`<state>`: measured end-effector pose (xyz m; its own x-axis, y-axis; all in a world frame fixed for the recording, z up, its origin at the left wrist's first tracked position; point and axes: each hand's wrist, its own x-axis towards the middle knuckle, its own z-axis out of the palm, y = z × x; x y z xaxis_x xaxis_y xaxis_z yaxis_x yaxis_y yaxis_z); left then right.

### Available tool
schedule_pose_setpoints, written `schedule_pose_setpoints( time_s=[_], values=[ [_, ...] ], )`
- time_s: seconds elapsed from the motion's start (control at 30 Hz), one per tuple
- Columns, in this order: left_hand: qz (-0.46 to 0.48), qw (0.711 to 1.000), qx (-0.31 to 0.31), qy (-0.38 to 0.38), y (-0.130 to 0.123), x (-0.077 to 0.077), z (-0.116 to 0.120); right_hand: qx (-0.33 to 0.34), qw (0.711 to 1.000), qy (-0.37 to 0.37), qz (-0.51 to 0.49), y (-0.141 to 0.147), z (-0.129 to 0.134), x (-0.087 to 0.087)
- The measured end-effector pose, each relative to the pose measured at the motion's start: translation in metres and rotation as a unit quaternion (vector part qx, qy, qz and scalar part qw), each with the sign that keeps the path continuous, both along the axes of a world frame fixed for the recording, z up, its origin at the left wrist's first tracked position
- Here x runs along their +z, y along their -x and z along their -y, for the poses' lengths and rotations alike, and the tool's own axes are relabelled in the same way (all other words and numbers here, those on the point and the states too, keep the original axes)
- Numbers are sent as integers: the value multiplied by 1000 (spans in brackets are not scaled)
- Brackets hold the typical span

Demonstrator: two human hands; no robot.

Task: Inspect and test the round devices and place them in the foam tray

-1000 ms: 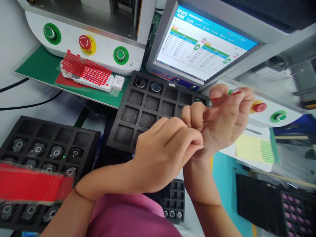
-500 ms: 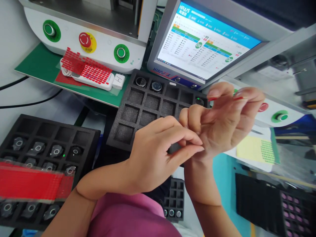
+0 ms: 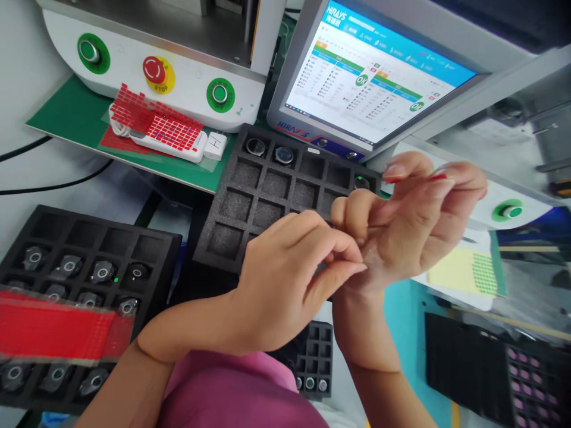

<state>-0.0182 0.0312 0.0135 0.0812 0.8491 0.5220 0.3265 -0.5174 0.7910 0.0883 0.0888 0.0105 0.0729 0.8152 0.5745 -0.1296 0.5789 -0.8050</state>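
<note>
My left hand (image 3: 285, 279) is closed, with thumb and index fingertips pinched against the base of my right palm; anything between them is too small to see. My right hand (image 3: 401, 226) is turned palm up with its fingers curled. A small red piece (image 3: 439, 176) shows between its thumb and a finger, and more red shows at another fingertip. Behind the hands lies a black foam tray (image 3: 262, 175), partly hidden by them. Round watch-like pieces (image 3: 256, 147) (image 3: 284, 156) sit in its back row, beside a small white piece (image 3: 313, 151).
A second foam tray (image 3: 172, 252) at left holds several watch-like pieces under a red sheet (image 3: 53, 327). Red stickers (image 3: 173, 134) lie on a green board (image 3: 66, 119). Behind stand a machine panel with a stop button (image 3: 154, 70) and a monitor (image 3: 379, 77). More trays (image 3: 468, 362) are at lower right.
My right hand has shifted slightly to the right, its fingers still curled. My left fingertips remain pinched at the right palm's base, with the left fingers drawn a little closer together.
</note>
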Motion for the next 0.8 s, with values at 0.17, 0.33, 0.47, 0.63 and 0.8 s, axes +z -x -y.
schedule_pose_setpoints(
  time_s=[0.17, 0.33, 0.47, 0.63, 0.8],
  values=[
    [-44, 992, 96, -68, -11, -6, 6, -153, 988, -18, -31, 14, 8, 2],
    [-44, 988, 120, -84, -16, -7, 8, -196, 978, -31, -63, 15, 5, 2],
    [-36, 992, 102, -66, -16, -7, 9, -214, 971, -47, -97, 7, -3, -1],
    [-23, 996, 82, -42, -14, -10, 11, -295, 953, -54, -38, 3, -6, -2],
    [52, 997, 51, -17, -4, -19, 6, -280, 960, -23, -5, 6, -10, -2]
  ],
)
